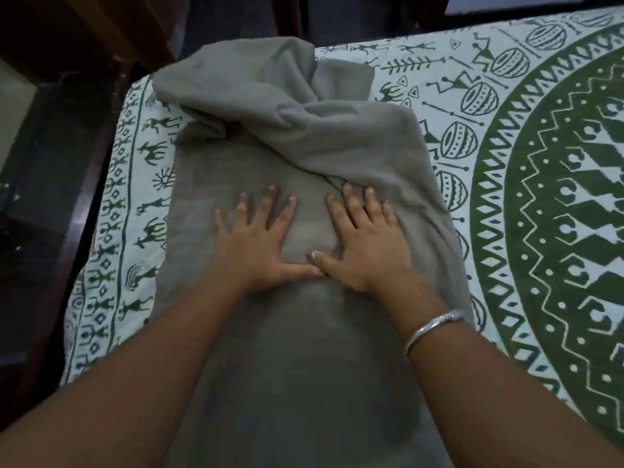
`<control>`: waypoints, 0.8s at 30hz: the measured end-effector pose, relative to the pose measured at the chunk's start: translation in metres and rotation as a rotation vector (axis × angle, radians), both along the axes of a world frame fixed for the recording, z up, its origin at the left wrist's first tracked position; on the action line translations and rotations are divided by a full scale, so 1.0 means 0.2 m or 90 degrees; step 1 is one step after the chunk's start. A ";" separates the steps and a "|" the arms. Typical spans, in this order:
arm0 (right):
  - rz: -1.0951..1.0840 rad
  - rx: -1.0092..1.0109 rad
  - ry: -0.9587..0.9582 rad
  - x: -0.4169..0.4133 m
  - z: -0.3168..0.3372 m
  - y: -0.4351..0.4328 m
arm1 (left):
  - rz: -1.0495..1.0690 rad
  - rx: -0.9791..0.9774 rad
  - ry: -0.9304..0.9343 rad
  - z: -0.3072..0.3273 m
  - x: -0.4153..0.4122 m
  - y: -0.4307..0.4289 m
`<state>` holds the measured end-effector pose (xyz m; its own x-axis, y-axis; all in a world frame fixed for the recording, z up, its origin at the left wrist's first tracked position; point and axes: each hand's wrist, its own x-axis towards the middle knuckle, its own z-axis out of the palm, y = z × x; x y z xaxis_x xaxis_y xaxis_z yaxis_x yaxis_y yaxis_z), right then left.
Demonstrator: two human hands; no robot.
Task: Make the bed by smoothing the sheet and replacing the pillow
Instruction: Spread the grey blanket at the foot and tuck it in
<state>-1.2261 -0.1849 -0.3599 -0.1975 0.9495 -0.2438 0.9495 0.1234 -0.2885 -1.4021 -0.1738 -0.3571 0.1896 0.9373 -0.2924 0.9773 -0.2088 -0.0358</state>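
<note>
A grey cloth lies lengthwise on the bed, flat near me and bunched in loose folds at its far end. Under it spreads a white bedsheet printed with green figures, drums and a large round pattern. My left hand and my right hand both press flat on the middle of the grey cloth, fingers spread, thumbs touching. A silver bangle sits on my right wrist. No pillow shape shows apart from the cloth-covered mass.
The bed's left edge runs along a dark floor. Dark wooden furniture stands at the far left beyond the bed's corner. The patterned sheet stretches away to the right.
</note>
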 end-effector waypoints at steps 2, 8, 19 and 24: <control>-0.056 0.031 -0.029 0.04 -0.06 -0.01 | 0.014 -0.010 -0.011 -0.08 -0.08 0.02; -0.175 0.042 -0.099 -0.01 0.07 0.06 | -0.020 0.094 -0.091 0.00 -0.03 0.08; -0.327 0.074 0.057 0.04 0.24 0.65 | -0.116 0.154 -0.121 0.16 0.09 0.43; -0.174 0.027 -0.164 0.00 0.25 0.75 | -0.162 0.474 -0.184 0.22 0.07 0.52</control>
